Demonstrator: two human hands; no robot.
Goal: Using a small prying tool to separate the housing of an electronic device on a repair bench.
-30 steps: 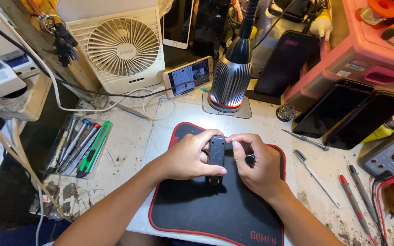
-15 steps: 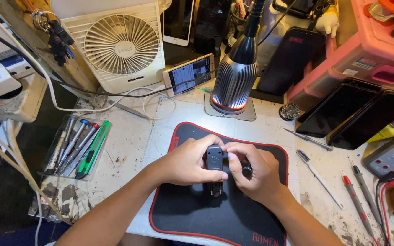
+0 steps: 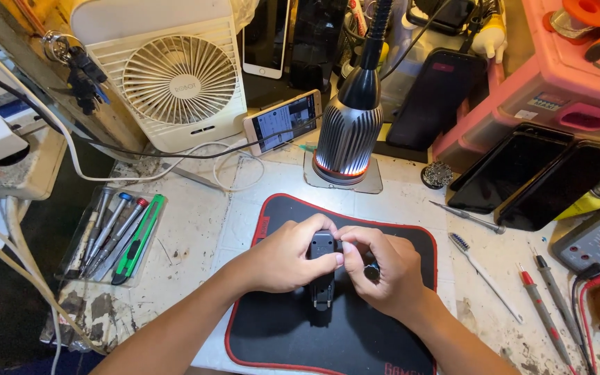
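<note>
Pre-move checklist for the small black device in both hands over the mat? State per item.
1. Left hand grips the small black device: ok.
2. Right hand fingertips on the device's top end: ok.
3. Device sits over the black mat, not the bare bench: ok.
4. Lamp is lit behind the work: ok.
5. Screwdrivers lie in the tray on the left, not in hand: ok.
6. Device casing open or closed: cannot tell, the hands cover it.

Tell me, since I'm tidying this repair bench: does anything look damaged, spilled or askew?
The white benchtop is stained and chipped, worst at its front left edge. The small black plastic device, held by the left hand and right hand, lies square on the red-edged black mat. Nothing looks spilled.
</note>
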